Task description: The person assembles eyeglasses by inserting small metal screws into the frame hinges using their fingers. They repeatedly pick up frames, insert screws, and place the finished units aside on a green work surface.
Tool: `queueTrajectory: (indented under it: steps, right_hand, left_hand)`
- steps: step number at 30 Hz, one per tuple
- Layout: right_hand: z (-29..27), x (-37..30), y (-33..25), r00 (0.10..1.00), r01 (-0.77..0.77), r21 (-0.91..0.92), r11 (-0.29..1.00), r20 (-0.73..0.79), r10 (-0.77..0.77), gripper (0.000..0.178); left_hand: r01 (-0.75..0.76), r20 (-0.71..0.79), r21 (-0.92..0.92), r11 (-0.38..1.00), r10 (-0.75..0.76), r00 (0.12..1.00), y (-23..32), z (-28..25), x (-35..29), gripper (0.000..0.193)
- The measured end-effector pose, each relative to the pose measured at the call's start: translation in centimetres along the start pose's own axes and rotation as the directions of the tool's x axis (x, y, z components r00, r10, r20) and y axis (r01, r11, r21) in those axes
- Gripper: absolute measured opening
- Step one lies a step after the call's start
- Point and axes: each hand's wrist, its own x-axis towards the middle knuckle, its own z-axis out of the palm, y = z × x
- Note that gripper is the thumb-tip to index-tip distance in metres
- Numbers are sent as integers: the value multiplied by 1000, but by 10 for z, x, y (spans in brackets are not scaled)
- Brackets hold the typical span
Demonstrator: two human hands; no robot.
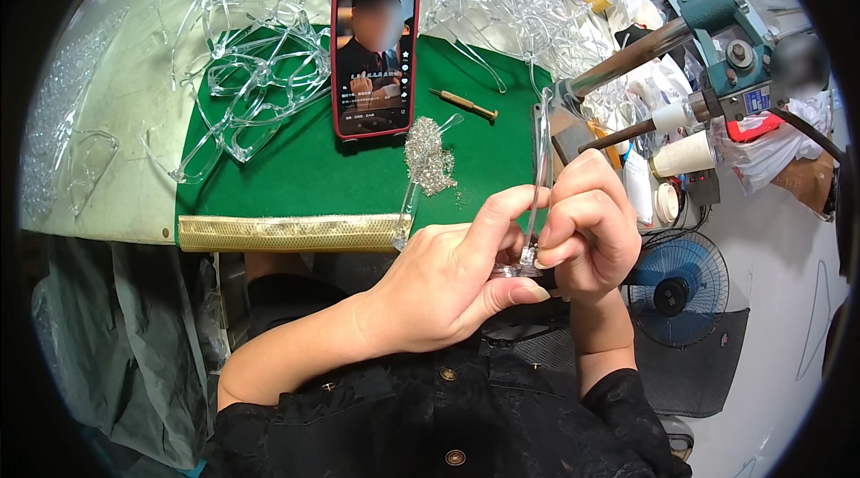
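Note:
Both hands are together in front of my chest, just off the table's front edge, at a clear plastic eyeglass frame (515, 271). My left hand (439, 285) grips its front part between thumb and fingers. My right hand (593, 227) is closed, with thumb and fingertips pinched at the hinge corner. One clear temple arm (541, 155) stands up from that corner; another clear arm slants up beyond the left hand. Past the hands lies a heap of tiny silvery metal pieces (430, 160), likely screws. A brass-coloured screwdriver (464, 105) rests farther back. My palms hide part of the frame.
A red-cased phone (336, 57) stands on the green mat (296, 169), playing a video. Several clear eyeglass frames (260, 93) lie left of it, with a large pile behind. A gold perforated strip (287, 233) edges the table. At right are a teal bench machine (717, 21) and a fan (676, 290).

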Motion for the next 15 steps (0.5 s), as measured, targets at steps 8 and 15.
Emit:
queueTrajectory:
  steps: [8,15]
  right_hand:
    - [0,-1,0,1000,-7,23,1000,2,7,24]
    - [3,-1,2,1000,-18,65,998,-9,19,24]
  left_hand:
    - [-13,-4,11,1000,13,1000,-2,1,0,70]
    - [-4,-12,-7,1000,4,1000,-2,-1,-2,70]
